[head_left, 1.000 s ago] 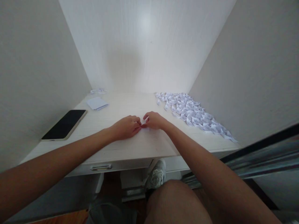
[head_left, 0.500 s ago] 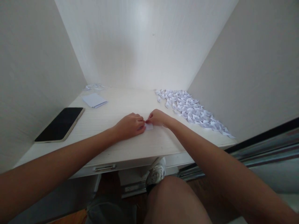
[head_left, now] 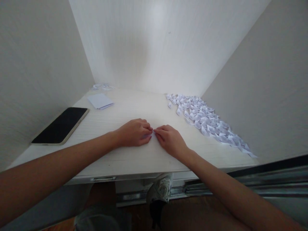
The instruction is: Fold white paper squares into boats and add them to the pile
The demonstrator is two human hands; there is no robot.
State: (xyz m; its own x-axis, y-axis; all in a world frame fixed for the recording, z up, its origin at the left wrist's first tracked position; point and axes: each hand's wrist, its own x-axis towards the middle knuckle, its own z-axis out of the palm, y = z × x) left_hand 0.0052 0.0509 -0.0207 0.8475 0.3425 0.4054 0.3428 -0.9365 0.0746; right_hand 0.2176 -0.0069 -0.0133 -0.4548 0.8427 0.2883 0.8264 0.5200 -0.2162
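My left hand (head_left: 136,133) rests on the white desk (head_left: 130,160) with its fingers curled closed. From the other side, my right hand (head_left: 170,140) meets it, thumb and forefinger pinched together. Between the fingertips is a small piece of white paper (head_left: 153,132), almost wholly covered by both hands. How it is folded cannot be made out. Off to the right of my right hand spreads a heap of small folded white paper pieces (head_left: 204,118).
A phone (head_left: 61,125) with a dark screen lies at the left. Behind it are a stack of white paper sheets (head_left: 99,101) and thin paper strips (head_left: 103,87). Panels (head_left: 154,54) enclose the desk at back and sides. A drawer handle (head_left: 103,179) is at the front edge.
My right hand has come lower and turned, its fingertips now level with the left's. The paper that showed between the hands is now mostly covered. The view has shifted slightly.
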